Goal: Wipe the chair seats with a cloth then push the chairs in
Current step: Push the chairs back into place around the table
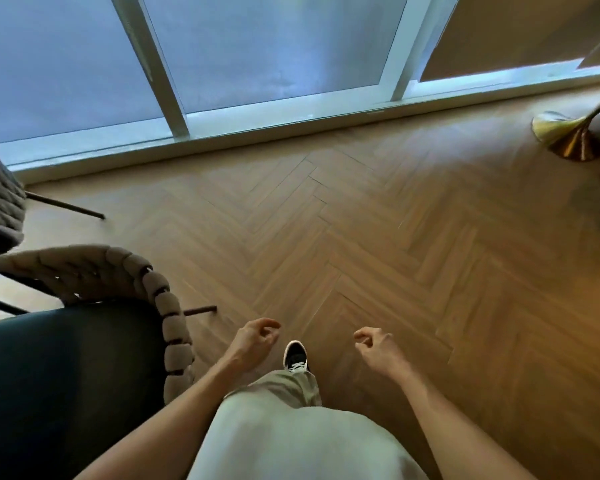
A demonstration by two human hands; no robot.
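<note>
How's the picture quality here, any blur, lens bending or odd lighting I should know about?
Head view: wide-angle bending curves the window frame and floor; cool blue daylight from the glass, warm orange cast at right; glare on the brass lamp base; the chair looks soft at the edges; both hands stay fairly sharp.

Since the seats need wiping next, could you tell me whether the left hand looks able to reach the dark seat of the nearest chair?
Probably yes: the left hand holds nothing and hangs just right of the chair; only its woven backrest lies between it and the dark seat.
</note>
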